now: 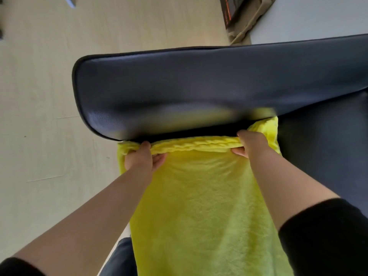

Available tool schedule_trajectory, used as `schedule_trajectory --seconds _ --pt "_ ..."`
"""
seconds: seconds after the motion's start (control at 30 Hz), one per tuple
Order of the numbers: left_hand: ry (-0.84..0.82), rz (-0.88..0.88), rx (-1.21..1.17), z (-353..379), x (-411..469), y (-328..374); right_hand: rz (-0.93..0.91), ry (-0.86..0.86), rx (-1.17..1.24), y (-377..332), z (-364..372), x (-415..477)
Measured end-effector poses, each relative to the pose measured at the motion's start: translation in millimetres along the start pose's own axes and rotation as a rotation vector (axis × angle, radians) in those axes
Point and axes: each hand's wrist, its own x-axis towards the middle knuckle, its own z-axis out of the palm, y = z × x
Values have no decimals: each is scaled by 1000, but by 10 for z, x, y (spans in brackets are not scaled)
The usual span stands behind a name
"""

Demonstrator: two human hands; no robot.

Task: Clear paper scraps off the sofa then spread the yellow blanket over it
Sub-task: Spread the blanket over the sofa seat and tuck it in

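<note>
The yellow blanket (201, 206) lies along the seat of the dark blue leather sofa (199, 82), running from the bottom of the view up to the backrest. Its far edge is bunched into a thick fold just below the backrest. My left hand (142, 157) grips that folded edge at its left corner. My right hand (252, 143) grips the same edge near its right corner, fingers curled over the fold. A bit of blanket sticks up past my right hand against the backrest. No paper scraps are in view.
Pale wooden floor (39, 96) spreads to the left and behind the sofa. A tan cloth or bag with a dark box (239, 16) lies on the floor at the top right, beside a grey surface (318, 18). Bare sofa seat (328, 156) shows to the right of the blanket.
</note>
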Motion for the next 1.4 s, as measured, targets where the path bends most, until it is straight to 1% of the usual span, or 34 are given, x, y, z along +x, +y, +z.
schedule_trajectory --seconds 0.1,0.13,0.23,0.3,0.4,0.5,0.6,0.7,0.8,0.97,1.07,1.17,1.27,1.4 --pt "31 107 -14 16 3 53 36 86 262 -4 -39 -49" --pt "17 135 -33 12 5 52 6 91 325 -15 -57 -48" --pt "-88 184 -25 -24 39 25 -62 50 398 -49 -91 -21" --pt "-155 158 -6 -54 78 34 -44 1 436 -73 -105 2" --pt "-244 77 -41 -89 98 78 -53 -55 506 -82 -63 23" --pt "-279 17 -46 -118 109 87 -67 -53 576 -62 -25 24" --pt "-295 -2 -28 -136 127 78 -82 -36 620 -52 -28 39" --pt "-258 8 -27 -149 123 85 -47 12 618 -46 -54 30" --pt "-243 16 -44 -187 81 79 3 27 540 -27 -63 -21" --pt "-233 4 -58 -240 -6 12 57 -127 412 10 75 -198" --pt "-209 24 -97 -226 -9 -15 64 -108 438 -26 140 -243" --pt "-181 102 -132 -200 -22 -65 49 -73 442 11 123 -286" --pt "-157 164 -140 -215 -69 -130 11 -116 463 134 66 -364" --pt "-164 191 -149 -288 -117 -157 -32 -158 547 287 -52 -465"
